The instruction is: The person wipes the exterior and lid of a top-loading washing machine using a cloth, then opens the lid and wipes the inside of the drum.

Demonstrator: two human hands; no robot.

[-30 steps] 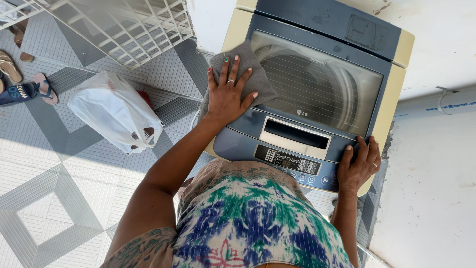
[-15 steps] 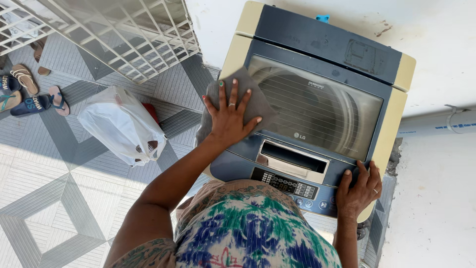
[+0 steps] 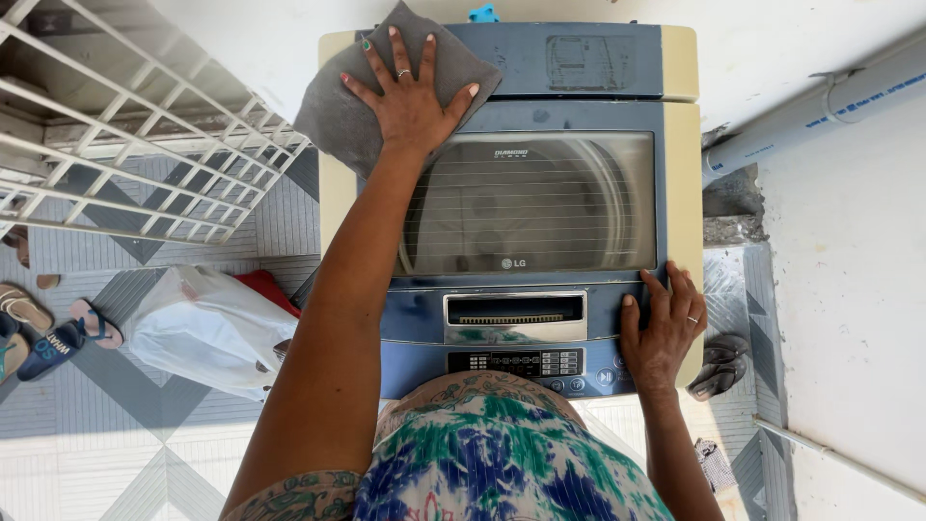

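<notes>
The left hand (image 3: 410,92) lies flat with fingers spread on a grey cloth (image 3: 338,116) at the far left corner of the washing machine (image 3: 598,68) — the cloth sits under the palm and fingers, spilling out leftward. The right hand (image 3: 661,328) rests near the control panel (image 3: 516,362), fingers loosely apart — holding nothing.

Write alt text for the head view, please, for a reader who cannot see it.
A left hand presses a grey cloth flat on the back left corner of a top-loading washer. The right hand rests on its front right edge. A white bag lies on the tiled floor.
</notes>
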